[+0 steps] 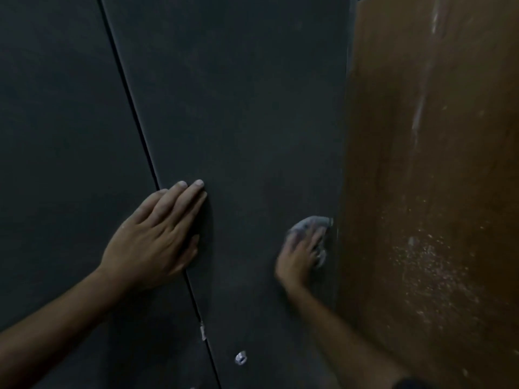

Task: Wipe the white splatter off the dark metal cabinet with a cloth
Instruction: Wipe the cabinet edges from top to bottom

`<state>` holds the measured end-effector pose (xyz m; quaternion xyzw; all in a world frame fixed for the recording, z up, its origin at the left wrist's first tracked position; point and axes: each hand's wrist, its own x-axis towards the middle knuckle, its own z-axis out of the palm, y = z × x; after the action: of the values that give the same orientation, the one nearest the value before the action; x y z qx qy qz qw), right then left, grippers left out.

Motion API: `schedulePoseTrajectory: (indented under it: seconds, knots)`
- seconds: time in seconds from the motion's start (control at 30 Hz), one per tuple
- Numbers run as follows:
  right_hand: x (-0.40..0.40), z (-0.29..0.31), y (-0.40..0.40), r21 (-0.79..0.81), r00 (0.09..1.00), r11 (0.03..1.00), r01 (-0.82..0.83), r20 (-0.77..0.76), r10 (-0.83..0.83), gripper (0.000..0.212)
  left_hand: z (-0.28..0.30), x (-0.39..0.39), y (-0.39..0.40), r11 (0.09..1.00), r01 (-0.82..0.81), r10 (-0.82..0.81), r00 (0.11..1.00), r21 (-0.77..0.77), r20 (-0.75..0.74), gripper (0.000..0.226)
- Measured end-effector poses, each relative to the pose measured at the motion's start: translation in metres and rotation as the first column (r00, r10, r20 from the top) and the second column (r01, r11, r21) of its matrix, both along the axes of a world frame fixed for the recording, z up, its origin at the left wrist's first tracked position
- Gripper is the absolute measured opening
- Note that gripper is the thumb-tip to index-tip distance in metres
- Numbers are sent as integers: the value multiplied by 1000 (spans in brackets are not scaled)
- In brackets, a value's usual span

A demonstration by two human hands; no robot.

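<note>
Cloth pressed against the dark cabinet door under the blurred right hand, fingers curled on it; left hand lies flat, fingers straight, beside the door seam.

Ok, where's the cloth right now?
In the head view the cloth is under the right hand, pressed on the dark cabinet door at its right edge, beside the brown wooden panel.

Cabinet: dark, vert. seam btwn doors. Left hand: flat on seam, fingers straight. Right hand: blurred, presses grey cloth at door's right edge. White spots low on door. Brown panel right, white-speckled.
</note>
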<state>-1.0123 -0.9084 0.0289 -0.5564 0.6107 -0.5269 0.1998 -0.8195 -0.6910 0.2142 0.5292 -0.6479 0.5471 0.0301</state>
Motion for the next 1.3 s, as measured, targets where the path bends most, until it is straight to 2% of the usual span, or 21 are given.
schedulePoseTrajectory:
  seconds: [0.07,0.1,0.17,0.23,0.3,0.37,0.43,0.5,0.57,0.63,0.7,0.73,0.8,0.87,0.9,1.0,1.07,1.13,1.2,1.3]
  knots:
    - [-32,27,-49,291,968,956,28,231,-98,64,0,-2,-2,1000,-11,11,1000,7,3,73]
    - [-37,34,-54,356,950,934,19,286,-128,66,0,-2,-2,1000,-10,10,1000,16,1,74]
    - [-13,27,-21,307,959,952,12,265,-97,73,0,-2,-1,1000,-2,2,1000,25,-2,74]
    - [48,3,65,232,987,973,-4,158,-33,83,1,-1,-2,1000,12,-11,1000,27,-10,74]
    - [100,-32,153,182,988,977,-108,127,85,83,2,-1,-1,999,30,-29,999,41,-21,75]
    - [116,-47,177,148,966,961,-235,147,214,81,3,1,-2,998,49,-48,998,44,-34,75]
    - [88,-54,133,205,972,958,-201,164,169,83,3,2,-1,997,51,-50,999,52,-20,75]
    - [46,-50,62,378,972,925,-44,232,-48,83,2,4,-2,998,29,-29,1000,60,9,76]
    - [-2,-46,-3,505,935,861,-52,328,-136,72,0,3,-4,999,14,-15,999,47,34,77]
    - [-20,-45,-29,499,919,865,-55,365,-152,67,-1,2,-5,999,11,-12,999,40,43,77]
    - [3,-48,-6,441,928,896,43,315,-199,76,-2,2,-6,999,14,-16,999,33,46,77]
    - [25,-54,21,421,942,907,31,291,-167,88,-2,2,-4,1000,16,-17,999,26,45,77]
    - [57,-72,80,360,958,925,-124,288,16,102,0,0,-4,999,25,-25,999,24,30,76]
    - [49,-84,90,312,936,913,-265,312,165,97,1,-3,-3,999,30,-31,999,32,27,76]
    - [35,-82,70,323,930,904,-279,324,171,90,1,-2,-3,999,30,-31,999,31,32,76]
    - [-27,-44,-24,456,937,880,-130,348,-42,77,0,-5,-4,999,31,-31,999,-11,36,78]
    - [-57,1,-68,460,930,881,-108,359,-74,76,0,-7,-5,998,47,-46,999,-40,13,78]
    - [-63,57,-81,336,946,940,-65,321,-49,75,1,-10,-7,998,54,-55,998,-42,-15,77]
    - [-59,117,-82,145,968,989,-20,251,-17,73,2,-11,-6,997,60,-61,998,-38,-29,77]
    - [-61,219,-94,-130,985,991,0,170,22,70,4,-12,-7,997,63,-65,996,-43,-53,77]
